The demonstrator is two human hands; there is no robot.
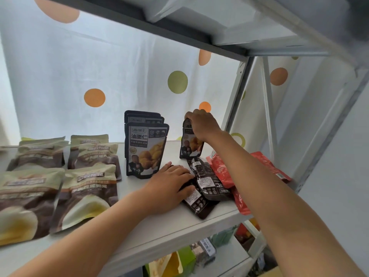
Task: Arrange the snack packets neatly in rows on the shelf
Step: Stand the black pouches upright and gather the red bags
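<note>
A dark chestnut packet [190, 143] stands upright near the back right of the white shelf [169, 226], held by its top edge in the right hand [201, 124], whose fingers [188, 114] are clamped over the top of the pack. To its left, well apart from it, three more dark packets of the same kind stand upright in a row one behind another, the front one [145, 150] showing yellow chestnuts on its face.

Just in front of the held packet, two dark packets [207, 180] lie flat and overlapping, backs up, white label panels showing. The left hand [171, 184] rests palm down on the left edge of that pair, its fingers together and pressed flat on the nearer one rather than gripping it. To the right of these, partly beneath the right forearm, red packets [223, 172] lie in a loose pile reaching the shelf's right edge.

On the left half of the shelf, beige-and-brown packets [87, 194] lie leaning back in two columns, several deep. Behind the shelf hangs a white curtain with orange and green dots [177, 81]. A lower shelf [225, 258] holds more goods, too blurred to identify.
</note>
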